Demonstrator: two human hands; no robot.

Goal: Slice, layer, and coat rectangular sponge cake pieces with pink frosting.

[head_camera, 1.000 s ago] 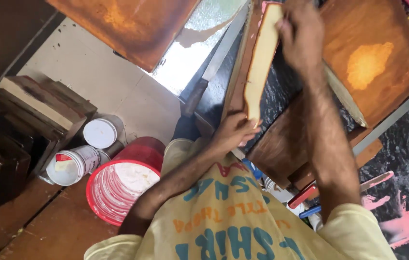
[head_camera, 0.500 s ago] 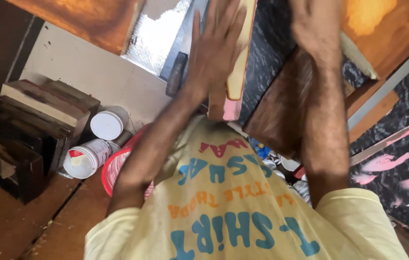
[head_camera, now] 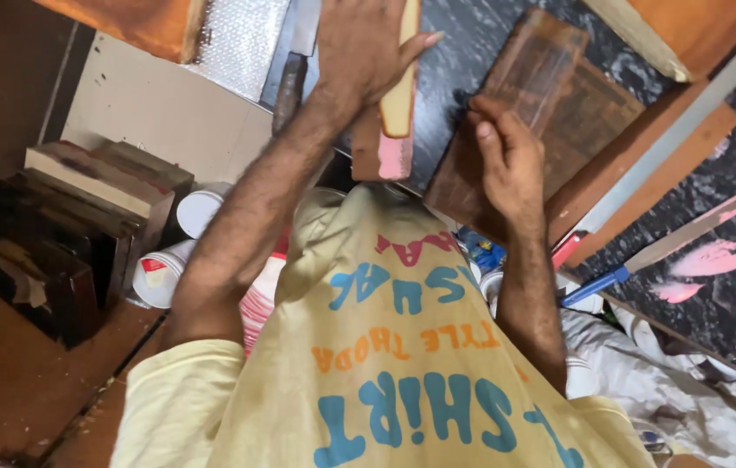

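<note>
My left hand [head_camera: 359, 52] reaches up along the left and wraps around a pale wooden bar [head_camera: 399, 100]. The bar's lower end is smeared with pink paint. My right hand [head_camera: 507, 165] sits lower on the right, with its fingers curled over the edge of a brown wooden block [head_camera: 550, 87]. The block lies tilted on a dark marbled surface [head_camera: 455, 78]. My yellow shirt with coloured lettering fills the bottom of the view and hides what is beneath it.
A stack of dark wooden blocks [head_camera: 82, 208] stands at the left beside white round containers [head_camera: 199, 208]. A red tub [head_camera: 260, 299] peeks out under my left arm. A blue-handled tool [head_camera: 593, 286], a pink-smeared stick [head_camera: 697, 227] and a white cloth [head_camera: 689, 390] lie at the right.
My right hand came off the top of the pale bar and dropped onto the brown block. My left hand rose from the bar's lower end to grip it higher up.
</note>
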